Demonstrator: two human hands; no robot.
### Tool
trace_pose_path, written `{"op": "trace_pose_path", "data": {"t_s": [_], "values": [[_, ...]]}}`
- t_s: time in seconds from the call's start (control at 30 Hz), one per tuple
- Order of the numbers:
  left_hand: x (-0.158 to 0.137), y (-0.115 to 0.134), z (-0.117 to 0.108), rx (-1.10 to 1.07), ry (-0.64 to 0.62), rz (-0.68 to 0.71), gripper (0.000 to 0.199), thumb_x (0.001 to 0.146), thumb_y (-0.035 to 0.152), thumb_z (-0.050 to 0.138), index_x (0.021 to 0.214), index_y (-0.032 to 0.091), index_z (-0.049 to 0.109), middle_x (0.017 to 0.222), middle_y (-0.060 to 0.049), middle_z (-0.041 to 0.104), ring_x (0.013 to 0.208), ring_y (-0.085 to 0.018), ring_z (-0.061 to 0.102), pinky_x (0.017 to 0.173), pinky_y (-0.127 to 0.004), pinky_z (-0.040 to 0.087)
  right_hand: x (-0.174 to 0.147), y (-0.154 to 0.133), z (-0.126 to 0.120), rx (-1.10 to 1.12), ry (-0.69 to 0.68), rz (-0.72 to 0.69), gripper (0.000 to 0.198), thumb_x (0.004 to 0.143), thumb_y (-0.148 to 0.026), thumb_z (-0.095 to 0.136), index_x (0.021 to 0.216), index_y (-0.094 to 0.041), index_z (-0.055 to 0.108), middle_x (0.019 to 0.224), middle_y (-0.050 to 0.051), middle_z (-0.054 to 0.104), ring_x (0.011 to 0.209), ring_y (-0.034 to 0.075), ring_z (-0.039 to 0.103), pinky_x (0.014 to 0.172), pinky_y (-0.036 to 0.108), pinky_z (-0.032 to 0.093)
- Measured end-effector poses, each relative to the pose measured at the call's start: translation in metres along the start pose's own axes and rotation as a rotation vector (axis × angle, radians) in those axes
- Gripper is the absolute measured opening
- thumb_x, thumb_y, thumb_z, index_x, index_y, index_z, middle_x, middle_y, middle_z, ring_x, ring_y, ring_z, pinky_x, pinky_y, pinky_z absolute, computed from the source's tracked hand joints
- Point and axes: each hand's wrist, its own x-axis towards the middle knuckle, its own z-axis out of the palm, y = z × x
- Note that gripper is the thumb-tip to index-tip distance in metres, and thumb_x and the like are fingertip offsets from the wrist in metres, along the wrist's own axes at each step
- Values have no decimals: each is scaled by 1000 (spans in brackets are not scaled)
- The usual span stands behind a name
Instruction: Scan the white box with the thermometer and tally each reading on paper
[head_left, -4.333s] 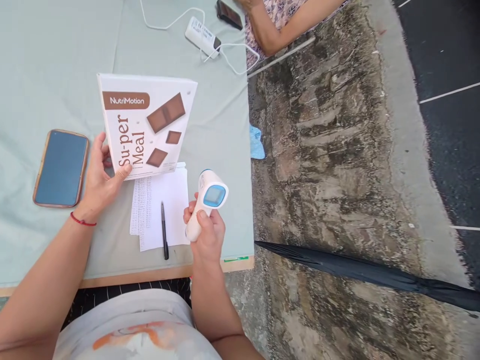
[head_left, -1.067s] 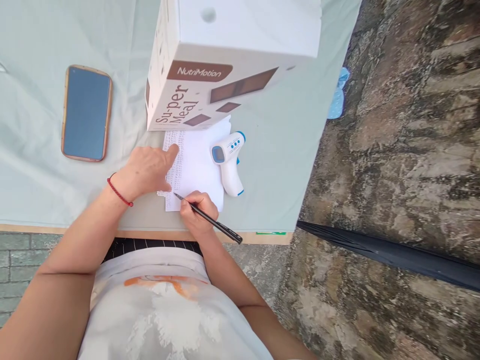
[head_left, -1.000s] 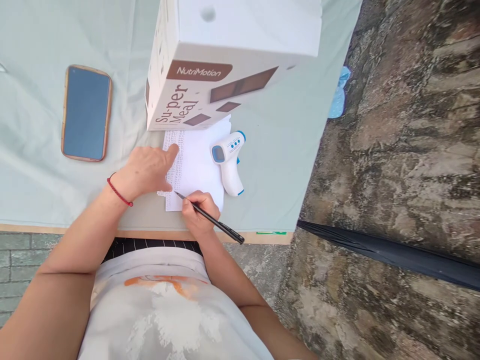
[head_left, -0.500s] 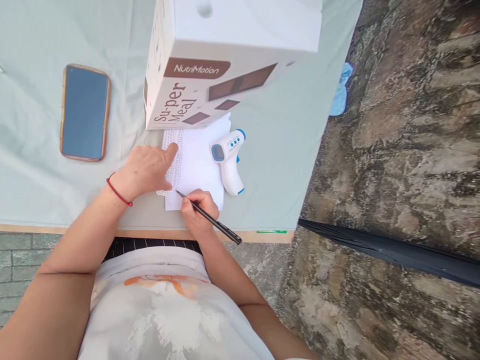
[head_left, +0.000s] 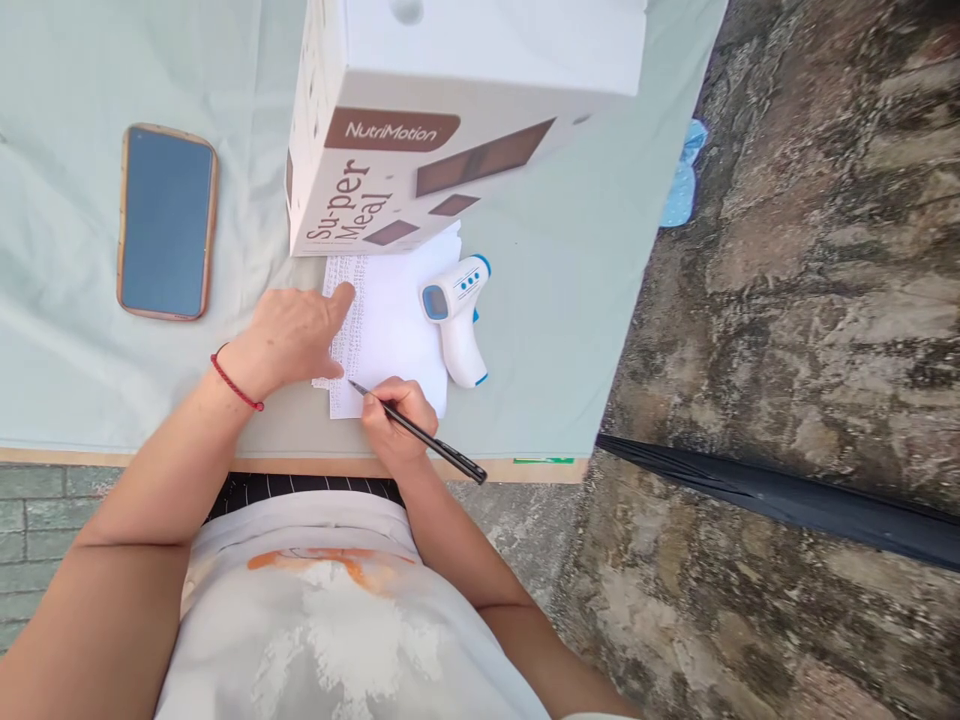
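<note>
Right hand (head_left: 401,415) grips slim black pen (head_left: 420,431) over white paper sheets (head_left: 397,320)

The pen's tip points at columns of tiny writing, just beside the left hand (head_left: 292,335), which lies unclenched on the sheets' left side, thumb and index finger spread. A white-and-blue pistol-shaped thermometer (head_left: 459,320) lies at their right edge. Beyond stands a white cardboard box with brown print (head_left: 450,150); left, a brown-cased smartphone (head_left: 166,220).

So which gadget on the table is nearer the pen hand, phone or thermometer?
The white and blue thermometer, just beyond the right hand holding the pen. The dark-screened phone lies farther off, past the left hand.
</note>
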Motion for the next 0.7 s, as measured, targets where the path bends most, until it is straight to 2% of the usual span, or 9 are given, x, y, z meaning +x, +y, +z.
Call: {"op": "trace_pose_path", "data": {"t_s": [0.27, 0.4, 0.47, 0.57, 0.7], "values": [[1, -1, 1, -3, 0, 1, 65, 83, 49, 74, 132, 18, 44, 99, -11, 72, 98, -33, 70, 78, -34, 48, -6, 5, 1, 22, 39, 48, 12, 84, -27, 56, 74, -24, 51, 61, -4, 55, 51, 12, 48, 50, 26, 41], [0, 0, 1, -17, -1, -11, 66, 83, 49, 75, 132, 18, 44, 101, -12, 72, 101, -34, 70, 82, -36, 48, -9, 7, -3, 93, 56, 108, 8, 88, -30, 57, 85, -23, 59, 71, -1, 61, 58, 14, 56, 55, 28, 47], [0, 0, 1, -27, 1, -11, 66, 82, 48, 76, 132, 17, 45, 102, -13, 71, 102, -35, 69, 83, -37, 48, -8, 7, -3, 114, 58, 98, 6, 86, -28, 59, 89, -23, 61, 74, -1, 63, 60, 13, 57, 56, 27, 48], [1, 0, 1, -39, 1, -13, 66, 80, 48, 77, 131, 18, 45, 101, -13, 71, 101, -35, 70, 82, -37, 48, -6, 7, 0, 131, 52, 80, 1, 84, -24, 59, 84, -23, 58, 67, -3, 58, 54, 12, 51, 50, 25, 43], [1, 0, 1, -46, -2, -22, 65, 80, 49, 78, 129, 19, 46, 99, -12, 71, 98, -34, 70, 80, -37, 48, -2, 8, 4, 121, 25, 29, 4, 85, -21, 57, 82, -24, 54, 65, -4, 57, 51, 11, 49, 48, 25, 40]]}}
